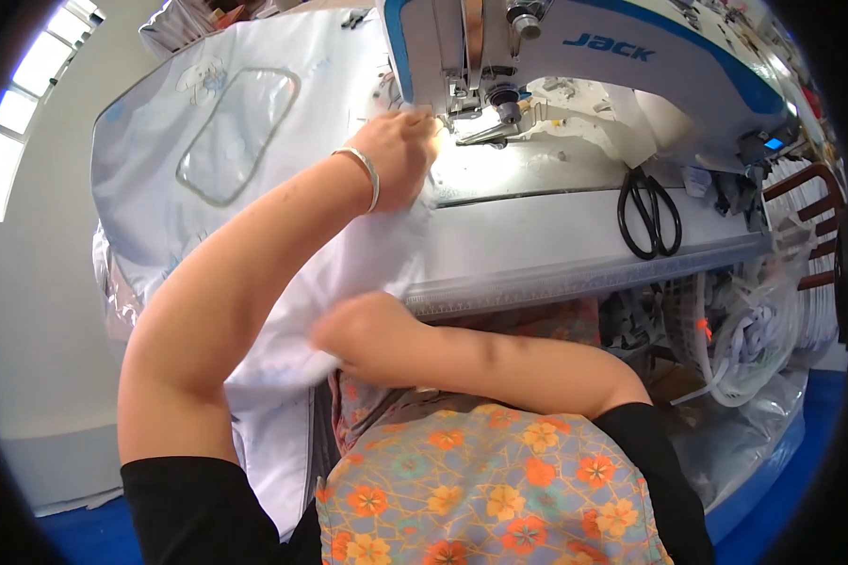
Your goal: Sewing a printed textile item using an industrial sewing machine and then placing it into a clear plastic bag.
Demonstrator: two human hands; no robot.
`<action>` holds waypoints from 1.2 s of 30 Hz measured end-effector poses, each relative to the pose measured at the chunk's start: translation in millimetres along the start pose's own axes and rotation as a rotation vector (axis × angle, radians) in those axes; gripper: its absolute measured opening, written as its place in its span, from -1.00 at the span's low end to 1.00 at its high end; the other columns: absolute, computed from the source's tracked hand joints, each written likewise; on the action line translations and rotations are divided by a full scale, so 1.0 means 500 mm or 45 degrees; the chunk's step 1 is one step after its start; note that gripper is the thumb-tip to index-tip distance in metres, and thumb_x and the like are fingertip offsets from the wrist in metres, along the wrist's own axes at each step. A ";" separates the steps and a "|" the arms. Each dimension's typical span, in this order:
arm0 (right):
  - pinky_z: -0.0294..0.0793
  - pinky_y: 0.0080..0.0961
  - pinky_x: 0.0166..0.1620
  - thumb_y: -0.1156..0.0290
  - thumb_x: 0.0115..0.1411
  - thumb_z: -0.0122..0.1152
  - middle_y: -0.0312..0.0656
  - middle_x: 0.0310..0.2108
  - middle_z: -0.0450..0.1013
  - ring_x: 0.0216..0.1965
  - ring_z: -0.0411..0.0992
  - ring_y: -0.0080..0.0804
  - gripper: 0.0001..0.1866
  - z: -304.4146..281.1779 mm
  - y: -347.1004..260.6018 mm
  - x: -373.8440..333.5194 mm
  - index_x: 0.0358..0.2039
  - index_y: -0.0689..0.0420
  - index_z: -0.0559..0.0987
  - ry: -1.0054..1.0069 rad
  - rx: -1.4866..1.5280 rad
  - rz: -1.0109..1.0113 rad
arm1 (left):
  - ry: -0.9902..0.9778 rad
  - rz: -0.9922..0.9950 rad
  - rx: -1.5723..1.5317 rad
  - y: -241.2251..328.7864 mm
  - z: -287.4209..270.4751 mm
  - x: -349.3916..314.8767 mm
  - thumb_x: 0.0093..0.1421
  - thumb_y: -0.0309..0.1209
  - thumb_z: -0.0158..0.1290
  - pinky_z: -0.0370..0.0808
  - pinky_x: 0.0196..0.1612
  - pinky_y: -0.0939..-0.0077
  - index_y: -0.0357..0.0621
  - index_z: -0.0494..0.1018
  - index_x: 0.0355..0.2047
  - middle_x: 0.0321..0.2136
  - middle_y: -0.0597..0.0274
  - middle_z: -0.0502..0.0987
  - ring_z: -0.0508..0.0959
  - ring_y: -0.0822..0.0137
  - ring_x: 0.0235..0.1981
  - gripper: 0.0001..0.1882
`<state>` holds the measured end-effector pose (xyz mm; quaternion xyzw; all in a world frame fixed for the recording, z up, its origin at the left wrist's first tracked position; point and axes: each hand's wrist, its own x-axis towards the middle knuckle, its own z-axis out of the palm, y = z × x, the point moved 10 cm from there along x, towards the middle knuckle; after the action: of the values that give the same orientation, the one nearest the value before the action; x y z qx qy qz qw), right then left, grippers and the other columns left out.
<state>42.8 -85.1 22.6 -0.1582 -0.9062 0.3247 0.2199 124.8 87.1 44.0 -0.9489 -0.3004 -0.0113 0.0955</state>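
My left hand [398, 158], with a silver bangle at the wrist, is beside the needle area of a white and blue sewing machine [575, 85]. Its fingers are curled closed on a piece of white fabric [372, 254], which hangs from under the hand over the table's front edge toward my lap. Lower down, close to my body, my right hand [358, 330] is smeared by motion against that fabric. Its fingers cannot be made out. The presser foot [466, 118] stands just right of my left fingertips, lit by the machine's lamp.
Black scissors [648, 217] lie on the table's right part. A larger pale cloth with a clear grey-rimmed window [237, 137] covers the left side. A measuring strip [537, 282] runs along the front edge. A white plastic basket [740, 330] with scraps stands lower right.
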 end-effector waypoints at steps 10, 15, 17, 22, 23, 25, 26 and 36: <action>0.51 -0.27 -0.22 0.43 0.08 0.24 -0.09 -0.38 0.56 -0.33 0.51 -0.05 -0.83 -0.109 0.058 -0.259 -0.30 0.16 0.62 0.023 0.633 0.098 | 0.320 -0.513 -0.310 0.054 0.022 -0.052 0.14 -0.11 0.16 0.31 0.24 0.20 -0.37 0.39 0.07 0.14 -0.22 0.38 0.38 -0.05 0.19 -0.37; 0.52 -0.32 -0.16 0.52 0.05 0.24 -0.11 -0.33 0.59 -0.28 0.54 -0.08 -0.79 -0.147 0.040 -0.230 -0.26 0.18 0.64 -0.087 0.628 0.086 | 0.402 -0.501 -0.341 0.020 0.037 -0.038 0.11 -0.14 0.16 0.38 0.16 0.20 -0.30 0.49 -0.08 0.05 -0.14 0.45 0.44 -0.02 0.11 -0.50; 0.53 -0.35 -0.12 0.57 0.01 0.22 -0.10 -0.31 0.60 -0.26 0.56 -0.11 -0.75 -0.161 0.033 -0.234 -0.24 0.20 0.64 -0.134 0.615 0.116 | 0.321 -0.554 -0.436 0.012 0.036 -0.028 0.11 -0.18 0.14 0.42 0.12 0.20 -0.26 0.53 -0.16 0.01 -0.10 0.48 0.47 -0.02 0.07 -0.59; 0.50 -0.40 -0.03 0.58 0.05 0.12 -0.16 -0.06 0.58 -0.08 0.55 -0.32 -0.63 -0.457 0.158 -0.305 -0.10 0.15 0.63 0.597 0.282 0.390 | 0.366 -0.587 -0.390 0.001 0.005 -0.047 0.10 -0.20 0.14 0.46 0.07 0.22 -0.23 0.53 -0.21 -0.02 -0.06 0.48 0.49 0.01 0.04 -0.64; 0.47 -0.40 0.01 0.48 0.09 0.21 -0.11 -0.06 0.56 -0.06 0.54 -0.28 -0.65 -0.549 0.205 -0.342 -0.06 0.14 0.61 0.862 -0.139 0.751 | 0.364 -0.588 -0.412 -0.002 0.000 -0.041 0.10 -0.21 0.14 0.46 0.07 0.22 -0.23 0.53 -0.22 -0.04 -0.05 0.49 0.49 0.02 0.03 -0.64; 0.43 -0.43 0.07 0.39 0.12 0.30 -0.06 -0.10 0.57 -0.03 0.51 -0.14 -0.61 -0.636 0.229 -0.340 -0.01 0.13 0.58 0.835 -0.982 0.664 | 0.354 -0.537 -0.437 -0.002 0.002 -0.014 0.10 -0.20 0.14 0.47 0.05 0.23 -0.22 0.53 -0.22 -0.05 -0.03 0.48 0.50 0.03 0.01 -0.65; 0.41 -0.46 0.08 0.38 0.13 0.30 -0.06 -0.12 0.57 -0.01 0.49 -0.09 -0.61 -0.645 0.255 -0.329 0.00 0.13 0.57 0.756 -1.216 0.767 | 0.334 -0.523 -0.440 -0.005 0.007 -0.011 0.10 -0.20 0.14 0.48 0.04 0.24 -0.20 0.53 -0.23 -0.07 -0.01 0.48 0.50 0.04 -0.01 -0.66; 0.44 -0.30 -0.26 0.40 0.16 0.22 0.01 -0.41 0.53 -0.37 0.52 -0.07 -0.86 -0.622 0.387 -0.288 -0.37 0.21 0.63 0.523 -0.798 0.782 | 0.335 -0.488 -0.426 -0.022 0.015 -0.014 0.11 -0.21 0.13 0.48 0.01 0.24 -0.17 0.52 -0.23 -0.07 0.04 0.48 0.50 0.05 -0.03 -0.68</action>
<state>349.4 157.5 67.8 -0.5380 -0.8095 0.0479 0.2301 112.8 93.3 38.0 -0.8678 -0.4534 -0.2016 -0.0281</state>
